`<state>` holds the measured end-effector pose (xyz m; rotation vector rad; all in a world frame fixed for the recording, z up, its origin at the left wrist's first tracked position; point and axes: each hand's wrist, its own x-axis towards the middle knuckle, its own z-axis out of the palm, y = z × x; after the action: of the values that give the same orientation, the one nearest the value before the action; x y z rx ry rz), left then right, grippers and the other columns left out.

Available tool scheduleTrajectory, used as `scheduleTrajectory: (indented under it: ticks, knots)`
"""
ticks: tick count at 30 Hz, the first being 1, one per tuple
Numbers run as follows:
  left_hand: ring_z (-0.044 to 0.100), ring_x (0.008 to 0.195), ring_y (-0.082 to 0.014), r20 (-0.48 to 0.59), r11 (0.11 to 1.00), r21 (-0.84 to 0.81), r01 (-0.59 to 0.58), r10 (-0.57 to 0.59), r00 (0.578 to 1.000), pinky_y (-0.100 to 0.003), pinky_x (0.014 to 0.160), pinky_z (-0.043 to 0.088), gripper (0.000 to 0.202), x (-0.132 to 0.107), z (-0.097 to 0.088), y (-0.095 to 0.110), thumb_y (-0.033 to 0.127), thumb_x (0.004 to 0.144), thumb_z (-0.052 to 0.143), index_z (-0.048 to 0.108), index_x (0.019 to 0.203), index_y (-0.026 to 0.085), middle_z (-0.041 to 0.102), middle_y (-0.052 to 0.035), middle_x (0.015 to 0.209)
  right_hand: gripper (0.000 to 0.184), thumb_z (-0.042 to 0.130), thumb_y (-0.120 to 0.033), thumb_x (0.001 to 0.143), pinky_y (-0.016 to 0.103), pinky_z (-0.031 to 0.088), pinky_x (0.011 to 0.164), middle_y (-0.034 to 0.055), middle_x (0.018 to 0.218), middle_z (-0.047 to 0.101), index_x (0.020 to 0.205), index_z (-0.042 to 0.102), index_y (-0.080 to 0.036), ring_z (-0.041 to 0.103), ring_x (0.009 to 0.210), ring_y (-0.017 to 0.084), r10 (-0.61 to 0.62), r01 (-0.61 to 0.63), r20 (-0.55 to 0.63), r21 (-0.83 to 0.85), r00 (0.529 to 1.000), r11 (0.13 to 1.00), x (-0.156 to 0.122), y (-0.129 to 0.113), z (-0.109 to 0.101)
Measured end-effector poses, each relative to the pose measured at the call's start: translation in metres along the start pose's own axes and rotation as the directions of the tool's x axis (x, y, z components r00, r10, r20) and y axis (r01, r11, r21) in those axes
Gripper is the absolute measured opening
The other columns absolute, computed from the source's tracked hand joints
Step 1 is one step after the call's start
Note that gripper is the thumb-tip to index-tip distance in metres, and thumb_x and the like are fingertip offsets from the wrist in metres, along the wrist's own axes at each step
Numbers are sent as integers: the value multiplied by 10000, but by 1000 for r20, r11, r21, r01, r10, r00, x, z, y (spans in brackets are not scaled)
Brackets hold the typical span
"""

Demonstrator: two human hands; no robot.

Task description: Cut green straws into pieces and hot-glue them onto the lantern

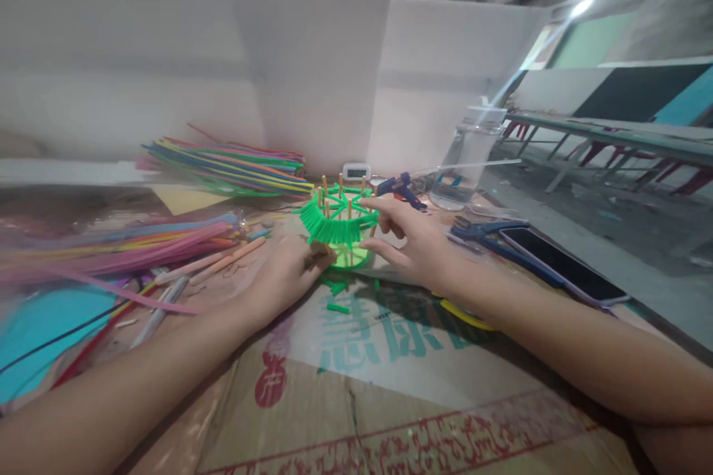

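Observation:
A small round craft model (337,226) stands on the cardboard before me. Upright wooden sticks join its spoked green upper ring to a green base. Short green chenille-stem pieces form a fringe around the ring's front and left. At the lower left, my left hand (292,263) has its fingers curled in against the model near the base. My right hand (415,241) is on the right side, index finger stretched to the upper ring and thumb lower down, with a gap between them. Loose cut green pieces (338,308) lie in front of the model.
Bundles of coloured chenille stems (228,167) lie at the back left, with pink stems (183,252) nearer. A glue gun (398,185), a small white digital display (356,171) and a clear water container (465,156) stand behind. Blue-handled pliers (501,241) and a phone (565,263) lie right.

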<state>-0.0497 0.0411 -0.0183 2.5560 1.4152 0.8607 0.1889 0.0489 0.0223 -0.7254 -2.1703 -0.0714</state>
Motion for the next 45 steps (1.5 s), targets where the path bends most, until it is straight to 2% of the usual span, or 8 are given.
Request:
scheduleTrajectory:
  ticks: [3,6,11,17,23,33,39,45]
  knots:
    - [655,777,-226,-16,1000,9,26,-26,1000,-314,691,442,246,-1,1,-2,308,919,511,709,838,186,734,-80,830,238,601,-413,907,258,405,579,-10,716,555,993,587,-191,466,588,123,120,-108,-96,121,988,987,-6,6,-3]
    - [660,810,-239,-32,1000,4,23,-23,999,-337,718,463,233,-2,1,-4,308,916,514,708,852,195,743,-74,867,220,594,-379,910,256,385,579,9,679,614,830,641,-180,513,595,127,197,-202,93,58,976,978,-13,15,-1]
    - [637,991,-268,-91,995,20,-94,95,991,-406,904,473,239,0,0,-6,312,923,498,695,1023,224,731,-81,995,184,565,-248,912,280,430,643,77,837,743,933,732,-176,641,723,190,207,-204,339,-43,918,978,-22,19,14]
    - [637,981,-265,-55,978,92,-185,190,980,-407,884,499,243,0,-2,-7,202,871,489,725,914,241,729,-81,1001,230,513,-254,945,298,496,688,113,921,757,967,730,-183,698,811,227,64,-62,309,-14,949,998,-30,20,18]
    - [622,1065,-269,-25,968,95,-234,237,971,-424,950,484,262,-2,-8,-1,202,861,502,747,784,252,735,-75,1011,226,494,-192,933,285,514,716,99,937,752,939,719,-206,698,827,207,42,-47,281,11,959,999,-31,27,17]
    - [645,922,-262,-97,960,154,-232,248,964,-400,842,514,237,-3,-4,-2,207,851,518,752,820,227,741,-73,954,262,454,-258,969,279,502,667,103,922,753,967,707,-187,693,795,209,41,-37,249,-23,968,999,-33,28,20]
    - [622,1030,-259,-81,962,102,-254,262,962,-408,923,493,247,-3,-8,1,211,871,517,756,813,239,735,-73,990,254,472,-196,951,266,498,696,78,923,757,934,725,-202,688,805,186,-35,42,221,-29,975,999,-34,32,23]
    - [649,914,-224,-63,975,30,-221,222,973,-361,855,517,234,-4,-7,-2,162,844,527,753,848,222,737,-64,944,203,530,-194,925,261,485,653,84,855,747,909,732,-185,682,752,190,-66,89,221,-95,973,992,-35,33,22]
